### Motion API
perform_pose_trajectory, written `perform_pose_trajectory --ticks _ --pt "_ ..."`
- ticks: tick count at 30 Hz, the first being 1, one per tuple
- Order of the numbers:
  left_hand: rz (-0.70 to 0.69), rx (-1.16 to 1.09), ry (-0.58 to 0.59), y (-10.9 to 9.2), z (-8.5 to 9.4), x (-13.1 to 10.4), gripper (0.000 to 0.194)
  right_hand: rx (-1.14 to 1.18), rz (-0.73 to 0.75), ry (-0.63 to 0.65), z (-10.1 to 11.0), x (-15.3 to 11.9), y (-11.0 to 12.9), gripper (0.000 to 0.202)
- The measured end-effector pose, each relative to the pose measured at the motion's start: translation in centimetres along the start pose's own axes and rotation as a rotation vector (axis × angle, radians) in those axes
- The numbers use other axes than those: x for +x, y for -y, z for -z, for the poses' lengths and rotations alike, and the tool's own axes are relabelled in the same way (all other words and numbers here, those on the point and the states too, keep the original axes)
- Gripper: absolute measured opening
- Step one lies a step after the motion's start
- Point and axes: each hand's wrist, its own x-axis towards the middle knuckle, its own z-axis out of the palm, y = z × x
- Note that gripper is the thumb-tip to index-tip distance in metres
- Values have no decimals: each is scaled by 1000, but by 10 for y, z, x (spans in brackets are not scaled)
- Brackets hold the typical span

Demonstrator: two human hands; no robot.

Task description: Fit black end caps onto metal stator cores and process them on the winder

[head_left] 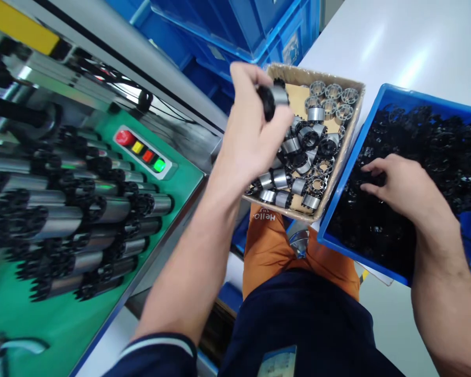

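Observation:
My left hand (253, 120) is closed round a metal cylinder with a black toothed end (279, 96), held over the upper left of a cardboard box (359, 99). In that box lie several similar metal cylinders (292, 145) and upright metal rings (333, 93). My right hand (396, 180) reaches into a blue bin (363, 139) full of small black plastic parts (435, 136). Its thumb and forefinger are curled with a gap between them, and nothing can be seen in that gap.
On the left, a green machine table (43, 324) carries rows of metal cylinders with black ends (63, 221) and a button box (145, 153). A grey machine post (141, 52) slants above it. Blue crates (235, 26) are stacked behind the cardboard box, beside a white table (377, 47).

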Motion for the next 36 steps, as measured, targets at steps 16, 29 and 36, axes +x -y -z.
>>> perform_pose_trajectory --ticks 16,29,36 --pt "-171 580 51 -15 -15 62 66 -216 -67 306 -8 0 12 43" --pt "386 -530 214 -17 -11 -102 62 692 71 -238 15 -1 2 24" --pt "273 -447 155 -17 -27 -117 61 1110 277 -114 -2 -18 51 32"
